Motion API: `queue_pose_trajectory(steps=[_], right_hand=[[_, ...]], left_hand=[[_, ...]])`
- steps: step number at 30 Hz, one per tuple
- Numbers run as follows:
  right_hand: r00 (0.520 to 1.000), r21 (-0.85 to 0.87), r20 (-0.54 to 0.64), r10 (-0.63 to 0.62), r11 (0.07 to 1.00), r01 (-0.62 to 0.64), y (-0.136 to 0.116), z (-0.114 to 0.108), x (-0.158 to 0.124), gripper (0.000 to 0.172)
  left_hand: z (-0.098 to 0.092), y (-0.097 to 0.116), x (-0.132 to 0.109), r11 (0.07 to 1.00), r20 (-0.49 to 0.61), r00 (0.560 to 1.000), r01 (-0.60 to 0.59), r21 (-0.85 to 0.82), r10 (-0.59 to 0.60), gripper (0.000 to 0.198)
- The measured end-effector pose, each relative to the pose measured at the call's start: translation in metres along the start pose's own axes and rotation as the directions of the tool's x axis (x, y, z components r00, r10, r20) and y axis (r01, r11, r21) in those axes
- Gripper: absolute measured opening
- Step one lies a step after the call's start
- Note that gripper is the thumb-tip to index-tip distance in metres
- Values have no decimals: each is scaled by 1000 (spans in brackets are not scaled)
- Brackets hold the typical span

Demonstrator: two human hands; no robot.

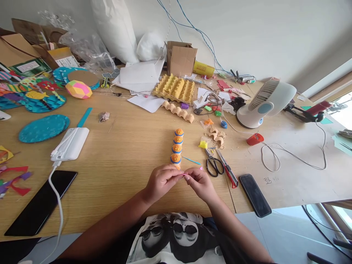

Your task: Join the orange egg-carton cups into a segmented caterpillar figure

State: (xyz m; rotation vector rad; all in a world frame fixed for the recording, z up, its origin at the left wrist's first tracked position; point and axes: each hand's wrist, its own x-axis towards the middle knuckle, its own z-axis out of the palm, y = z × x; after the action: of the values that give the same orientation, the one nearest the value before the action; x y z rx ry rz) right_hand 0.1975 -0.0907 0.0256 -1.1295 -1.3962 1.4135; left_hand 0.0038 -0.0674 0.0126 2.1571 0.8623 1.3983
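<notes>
At the table's front, my left hand and my right hand meet fingertip to fingertip. Both are closed in a pinch on a small pink piece, which looks like soft clay; most of it is hidden by the fingers. Just beyond them runs a strip of egg-carton bumps with orange tops, blue bands and tiny yellow dots. Its near end, bare and pale, is partly covered by my left hand. To the right of the strip lies a thin blue tool, with a pink bit near it.
Black-handled scissors, a red utility knife and a phone lie to the right. Farther back are clay packets, such as a yellow one, and a yellow egg tray. A fan stands right, a power bank left.
</notes>
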Motion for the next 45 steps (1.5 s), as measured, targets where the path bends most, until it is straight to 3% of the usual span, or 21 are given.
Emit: queue_pose_trajectory(steps=[7, 14, 21, 25, 31, 38, 42, 45], right_hand=[[1000, -4, -27, -10, 1000, 9, 0, 1, 0, 35], [998, -141, -46, -34, 990, 27, -2, -9, -2, 48], [997, 6, -81, -1, 1000, 1, -4, -6, 1, 37], [998, -25, -52, 20, 999, -21, -5, -9, 1, 45], [1000, -102, 18, -7, 995, 9, -4, -10, 1, 57], [998, -129, -23, -53, 990, 49, 0, -6, 2, 51], [997, -119, -41, -58, 991, 53, 4, -4, 4, 49], [998, -107, -43, -50, 993, 46, 6, -2, 4, 49]], left_hand=[[1, 2, 3, 999, 3, 1000, -1, -37, 1, 15], [3, -2, -5, 994, 55, 996, 78, -80, -74, 34], [1, -2, -5, 991, 61, 993, 109, -74, -104, 37], [1, -3, -6, 990, 68, 991, 119, -82, -113, 39], [1, -3, -7, 988, 98, 989, 118, -95, -109, 35], [0, 1, -4, 993, 107, 993, 67, -102, -56, 37], [2, 2, -2, 994, 61, 993, 101, -48, -98, 18], [3, 2, -1, 992, 46, 992, 119, -53, -116, 20]])
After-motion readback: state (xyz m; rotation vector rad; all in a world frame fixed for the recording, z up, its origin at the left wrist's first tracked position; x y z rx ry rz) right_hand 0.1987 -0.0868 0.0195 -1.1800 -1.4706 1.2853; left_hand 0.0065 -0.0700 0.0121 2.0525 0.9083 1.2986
